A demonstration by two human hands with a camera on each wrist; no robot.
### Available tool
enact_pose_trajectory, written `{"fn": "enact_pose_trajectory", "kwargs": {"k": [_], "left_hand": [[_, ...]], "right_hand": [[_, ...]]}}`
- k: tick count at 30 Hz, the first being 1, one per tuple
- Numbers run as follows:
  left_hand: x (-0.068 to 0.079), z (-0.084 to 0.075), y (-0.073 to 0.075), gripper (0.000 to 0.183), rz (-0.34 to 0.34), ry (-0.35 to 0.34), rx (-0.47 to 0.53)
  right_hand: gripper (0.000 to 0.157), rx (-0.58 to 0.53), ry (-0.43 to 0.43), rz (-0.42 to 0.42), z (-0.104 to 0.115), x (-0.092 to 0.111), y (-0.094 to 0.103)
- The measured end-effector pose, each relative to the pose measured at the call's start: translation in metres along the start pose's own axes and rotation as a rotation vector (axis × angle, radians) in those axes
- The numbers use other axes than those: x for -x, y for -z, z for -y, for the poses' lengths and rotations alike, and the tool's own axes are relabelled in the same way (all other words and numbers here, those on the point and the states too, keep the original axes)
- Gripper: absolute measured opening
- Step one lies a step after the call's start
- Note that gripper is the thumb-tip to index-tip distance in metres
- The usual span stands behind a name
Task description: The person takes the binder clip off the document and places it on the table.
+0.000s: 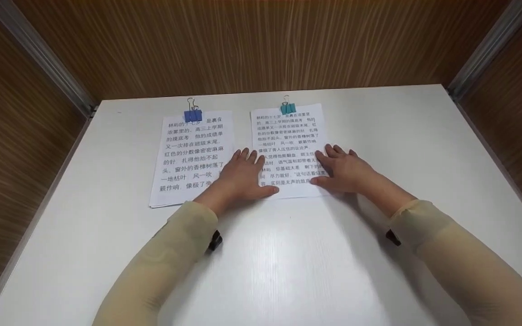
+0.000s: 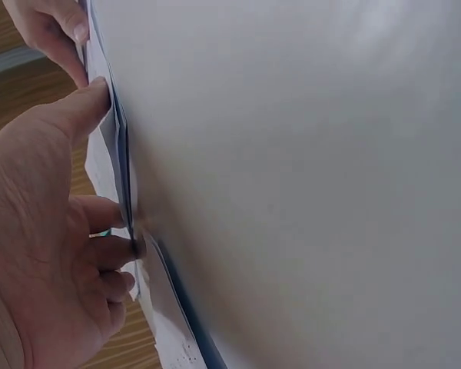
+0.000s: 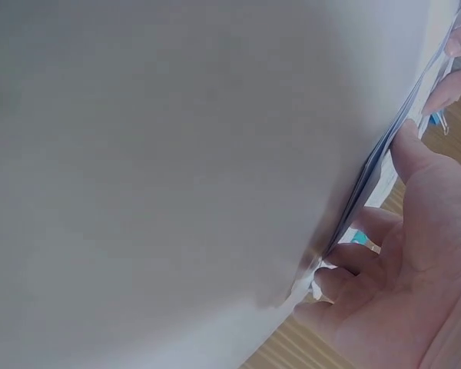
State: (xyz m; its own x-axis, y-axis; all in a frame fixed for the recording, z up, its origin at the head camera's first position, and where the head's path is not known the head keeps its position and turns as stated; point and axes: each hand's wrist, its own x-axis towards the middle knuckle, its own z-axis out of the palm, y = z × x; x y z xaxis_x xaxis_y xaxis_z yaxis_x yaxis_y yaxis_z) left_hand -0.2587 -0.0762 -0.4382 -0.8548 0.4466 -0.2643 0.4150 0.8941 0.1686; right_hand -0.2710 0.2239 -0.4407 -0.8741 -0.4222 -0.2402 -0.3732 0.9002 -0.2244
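Observation:
Two stacks of printed paper lie side by side. A teal binder clip [image 1: 288,108] grips the top of the right stack [image 1: 283,140], and a blue binder clip [image 1: 193,116] the top of the left stack [image 1: 193,156]. My left hand [image 1: 243,176] rests along the right stack's left edge, its thumb over the lower part, covering the left stack's lower right corner in the head view. Along the opposite edge rests my right hand [image 1: 347,170], thumb and forefinger on the page. In the wrist views, both thumbs [image 2: 92,100] [image 3: 411,150] touch the paper's edge, fingers loosely bent.
Both stacks lie on a white table [image 1: 279,262] toward its far side. Wood-grain panels [image 1: 252,45] stand behind and at both sides, with metal corner posts [image 1: 43,59] between them. Small black pieces [image 1: 215,241] show beneath both wrists.

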Motion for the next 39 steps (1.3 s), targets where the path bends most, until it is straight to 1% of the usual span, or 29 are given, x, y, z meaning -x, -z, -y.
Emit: {"fn": "enact_pose_trajectory", "kwargs": {"k": [7,12,22,29,39], "left_hand": [[0.01,-0.005,-0.003,0.105,-0.012,-0.013,-0.027],[0.017,-0.01,-0.006,0.106,-0.009,-0.024,-0.029],[0.033,-0.018,-0.012,0.107,-0.001,-0.019,-0.032],[0.045,-0.024,-0.018,0.106,-0.014,-0.023,-0.013],[0.061,-0.034,-0.024,0.105,-0.037,-0.043,-0.044]], "right_hand": [[0.091,-0.008,-0.018,-0.008,0.004,0.01,-0.006],[0.091,-0.007,-0.02,-0.012,0.007,0.019,-0.01],[0.091,-0.013,-0.004,-0.039,0.014,0.037,-0.016],[0.09,-0.01,0.016,-0.06,0.019,0.052,-0.02],[0.09,-0.005,0.015,-0.073,0.026,0.068,-0.026]]}}
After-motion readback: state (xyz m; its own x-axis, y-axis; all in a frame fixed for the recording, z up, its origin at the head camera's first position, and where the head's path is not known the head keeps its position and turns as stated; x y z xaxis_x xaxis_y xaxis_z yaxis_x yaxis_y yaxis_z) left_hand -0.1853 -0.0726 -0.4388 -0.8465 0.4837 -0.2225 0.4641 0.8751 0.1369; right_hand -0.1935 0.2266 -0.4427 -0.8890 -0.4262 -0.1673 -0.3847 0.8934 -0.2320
